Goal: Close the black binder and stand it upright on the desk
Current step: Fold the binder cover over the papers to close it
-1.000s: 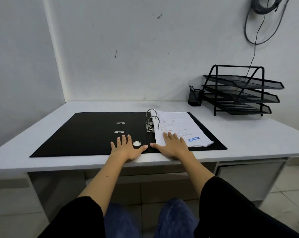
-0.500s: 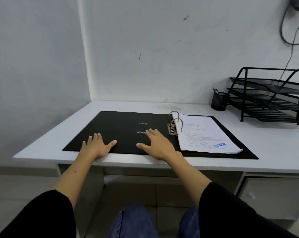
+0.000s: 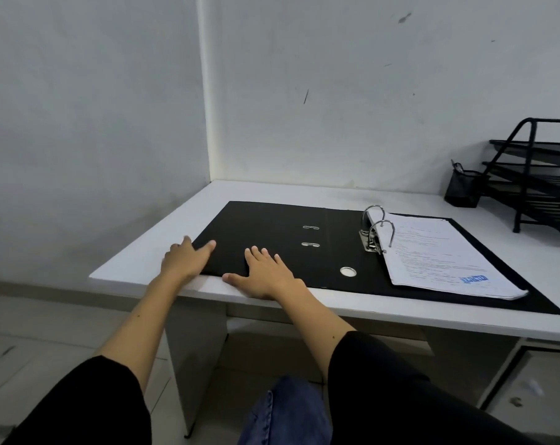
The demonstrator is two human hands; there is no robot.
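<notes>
The black binder [image 3: 272, 226] lies wide open and flat on the white desk [image 3: 368, 194]. Its metal rings [image 3: 376, 232] stand near the middle, with a stack of printed papers [image 3: 439, 258] on the right half. My left hand [image 3: 184, 260] is at the left edge of the open cover, thumb on top and fingers at or under the edge. My right hand [image 3: 266, 274] rests flat on the cover near the front edge, fingers spread.
A black wire letter tray [image 3: 538, 178] stands at the back right with a black mesh pen cup [image 3: 463, 187] beside it. Walls meet in the corner behind the desk's left end. The desk's left edge is just left of my left hand.
Both hands have slid left across the cover; the left now reaches its outer left edge, the right sits where the left was. The view has turned left.
</notes>
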